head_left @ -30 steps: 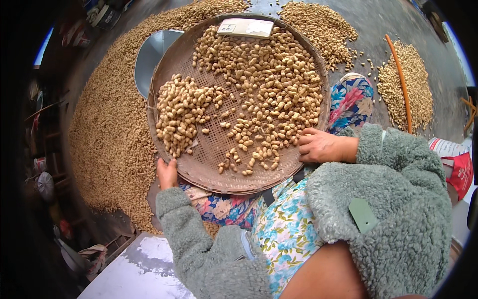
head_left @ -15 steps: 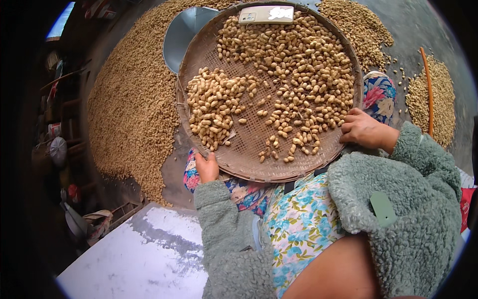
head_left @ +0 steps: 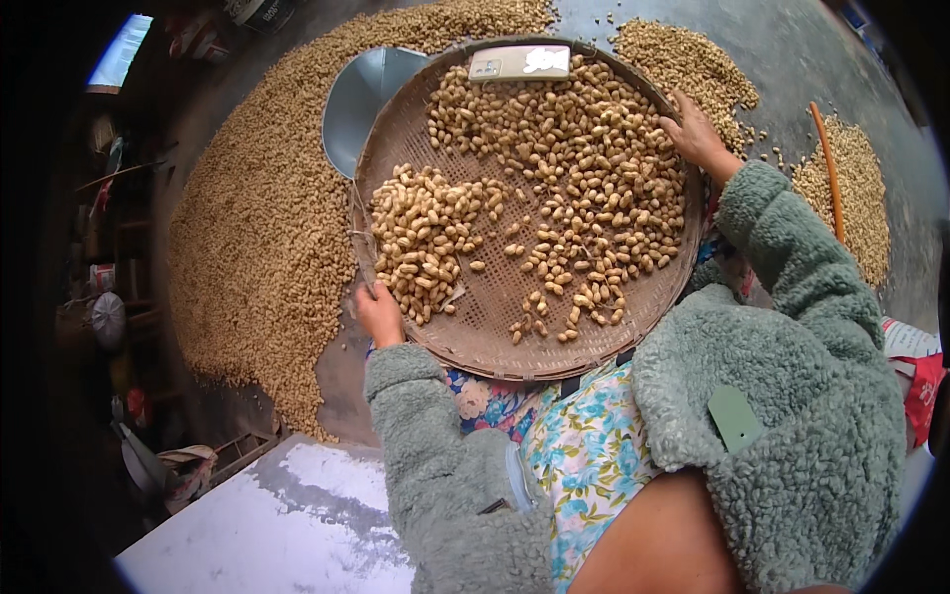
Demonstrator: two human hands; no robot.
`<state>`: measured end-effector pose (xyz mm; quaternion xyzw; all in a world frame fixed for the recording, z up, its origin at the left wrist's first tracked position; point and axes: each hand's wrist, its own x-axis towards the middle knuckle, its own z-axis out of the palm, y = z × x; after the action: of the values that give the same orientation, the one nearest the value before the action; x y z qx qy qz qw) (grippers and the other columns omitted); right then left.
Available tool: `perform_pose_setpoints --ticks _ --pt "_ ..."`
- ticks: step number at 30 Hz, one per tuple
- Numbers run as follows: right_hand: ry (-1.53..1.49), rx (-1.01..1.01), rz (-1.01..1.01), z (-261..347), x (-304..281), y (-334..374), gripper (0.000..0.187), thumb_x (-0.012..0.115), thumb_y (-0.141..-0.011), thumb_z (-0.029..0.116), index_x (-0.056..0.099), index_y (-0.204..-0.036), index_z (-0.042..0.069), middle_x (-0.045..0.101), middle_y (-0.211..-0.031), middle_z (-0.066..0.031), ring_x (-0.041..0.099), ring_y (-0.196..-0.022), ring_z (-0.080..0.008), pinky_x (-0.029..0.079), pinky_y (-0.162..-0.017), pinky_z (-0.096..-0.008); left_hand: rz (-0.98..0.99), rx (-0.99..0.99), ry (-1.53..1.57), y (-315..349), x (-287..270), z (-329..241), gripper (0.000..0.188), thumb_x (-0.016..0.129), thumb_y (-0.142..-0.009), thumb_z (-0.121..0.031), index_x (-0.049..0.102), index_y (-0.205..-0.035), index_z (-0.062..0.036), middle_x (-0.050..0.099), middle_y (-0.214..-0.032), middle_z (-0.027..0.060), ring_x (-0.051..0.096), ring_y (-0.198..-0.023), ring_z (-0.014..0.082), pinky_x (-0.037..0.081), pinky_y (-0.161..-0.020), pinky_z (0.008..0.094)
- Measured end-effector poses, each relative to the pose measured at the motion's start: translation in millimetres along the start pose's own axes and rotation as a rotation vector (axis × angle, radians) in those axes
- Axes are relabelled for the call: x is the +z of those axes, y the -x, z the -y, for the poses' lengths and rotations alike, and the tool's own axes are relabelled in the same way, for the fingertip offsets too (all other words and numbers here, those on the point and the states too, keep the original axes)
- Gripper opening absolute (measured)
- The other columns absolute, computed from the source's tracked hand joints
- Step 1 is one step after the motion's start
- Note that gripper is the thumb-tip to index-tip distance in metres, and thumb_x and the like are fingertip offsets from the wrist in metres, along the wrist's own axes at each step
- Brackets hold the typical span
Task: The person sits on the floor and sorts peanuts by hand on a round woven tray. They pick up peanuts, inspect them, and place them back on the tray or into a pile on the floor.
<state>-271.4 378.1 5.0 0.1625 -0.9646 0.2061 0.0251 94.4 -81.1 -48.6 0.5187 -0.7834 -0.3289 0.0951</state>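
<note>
A round woven bamboo tray [head_left: 475, 337] rests over my lap. Unshelled peanuts [head_left: 584, 178] spread across its far and right parts, and a smaller heap of peanuts [head_left: 421, 243] lies at its left. At the far rim a phone in a pale case [head_left: 520, 63] lies flat on the tray. My left hand [head_left: 380, 315] is closed around the near left rim, its fingers partly hidden. My right hand [head_left: 699, 139] grips the right rim farther up, with the fingers curled over the edge.
A large pile of peanuts [head_left: 257, 218] covers the floor at left, beside a grey-blue metal scoop [head_left: 361, 109]. Smaller piles [head_left: 683, 69] lie at far right, one with an orange stick [head_left: 829, 168] across it. A white-topped board [head_left: 287, 515] is at lower left.
My right hand has moved from the lower right rim up to the upper right rim. My left hand has slid slightly left and up along its edge. The tray sits lower in the picture.
</note>
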Motion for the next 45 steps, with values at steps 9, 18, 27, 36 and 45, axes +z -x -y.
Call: perform_pose_setpoints --ticks 9,18,27,36,45 --pt "-0.232 0.083 0.127 -3.2 5.3 7.6 0.031 0.052 -0.094 0.021 0.059 -0.111 -0.004 0.064 -0.099 -0.0265 0.062 -0.093 -0.0407 0.047 -0.083 -0.0453 -0.171 0.149 0.142 19.0 1.4 1.2 0.038 0.054 -0.097 -0.029 0.059 -0.083 0.0053 0.062 -0.071 0.0154 0.052 -0.061 0.0263 0.042 -0.059 0.0429" --pt "-0.243 0.072 0.121 1.2 16.3 -13.5 0.032 0.054 -0.094 0.023 0.059 -0.114 -0.001 0.065 -0.102 -0.0239 0.062 -0.094 -0.039 0.048 -0.083 -0.0443 -0.267 0.092 0.257 53.8 3.4 8.2 0.034 0.055 -0.096 -0.026 0.06 -0.083 0.0047 0.059 -0.065 0.0105 0.048 -0.059 0.0194 0.041 -0.057 0.0394" --pt "-0.079 -0.009 0.067 -15.2 30.9 -52.0 0.04 0.055 -0.092 0.021 0.053 -0.127 0.001 0.058 -0.121 -0.0245 0.053 -0.115 -0.0385 0.041 -0.099 -0.044 -0.176 0.09 0.099 80.8 8.1 -14.9 0.051 0.051 -0.095 -0.019 0.039 -0.136 0.008 0.047 -0.134 0.0291 0.044 -0.125 0.0447 0.036 -0.106 0.0447" --pt "-0.192 -1.025 0.589 182.1 45.2 127.7 0.047 0.063 -0.088 0.021 0.053 -0.132 0.013 0.045 -0.143 -0.0157 0.033 -0.137 -0.0347 0.022 -0.117 -0.0488 -0.077 0.501 -0.372 146.4 13.0 -56.1 0.055 0.051 -0.081 0.0 0.043 -0.136 -0.0008 0.044 -0.129 0.0247 0.043 -0.117 0.043 0.036 -0.102 0.049" --pt "0.115 -1.234 0.879 149.3 49.0 151.8 0.049 0.064 -0.083 0.019 0.055 -0.131 0.018 0.038 -0.148 -0.0091 0.028 -0.141 -0.0306 0.019 -0.112 -0.0622 0.235 0.479 -0.697 166.8 30.0 -69.2 0.072 0.06 -0.081 -0.004 0.035 -0.147 -0.0116 0.035 -0.142 0.0223 0.043 -0.119 0.0378 0.042 -0.098 0.0471"
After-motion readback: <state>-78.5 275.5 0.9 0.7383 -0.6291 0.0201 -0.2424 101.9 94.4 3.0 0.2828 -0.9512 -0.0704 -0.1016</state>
